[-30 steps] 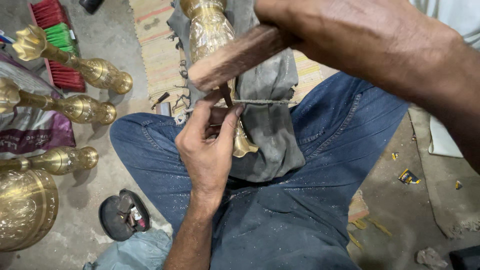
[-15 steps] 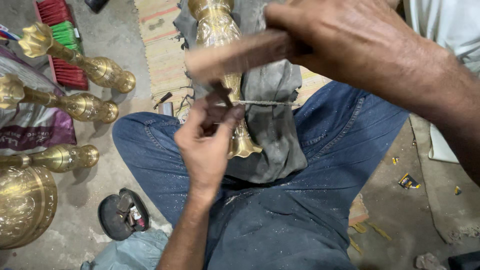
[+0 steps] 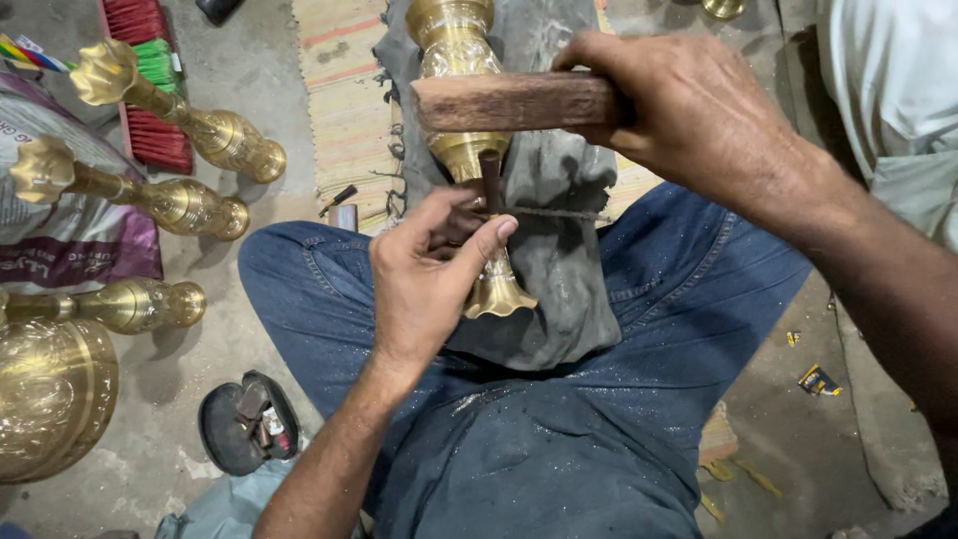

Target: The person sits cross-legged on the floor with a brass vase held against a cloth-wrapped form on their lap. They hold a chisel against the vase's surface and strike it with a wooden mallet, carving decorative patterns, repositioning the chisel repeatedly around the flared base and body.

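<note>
Brass stem (image 3: 469,150) crowded: left hand (image 3: 424,284) pinches chisel (image 3: 490,182), right hand (image 3: 689,110) clamps wooden mallet (image 3: 514,102).

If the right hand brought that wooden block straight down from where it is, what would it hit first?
Most likely the top of the thin dark punch that the left hand pinches upright against the brass piece. The right hand holds the wooden block just above it, though depth is hard to judge from this view.

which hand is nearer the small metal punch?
Left. The left hand pinches the punch against the brass piece; the right hand is above, gripping the wooden block.
</note>
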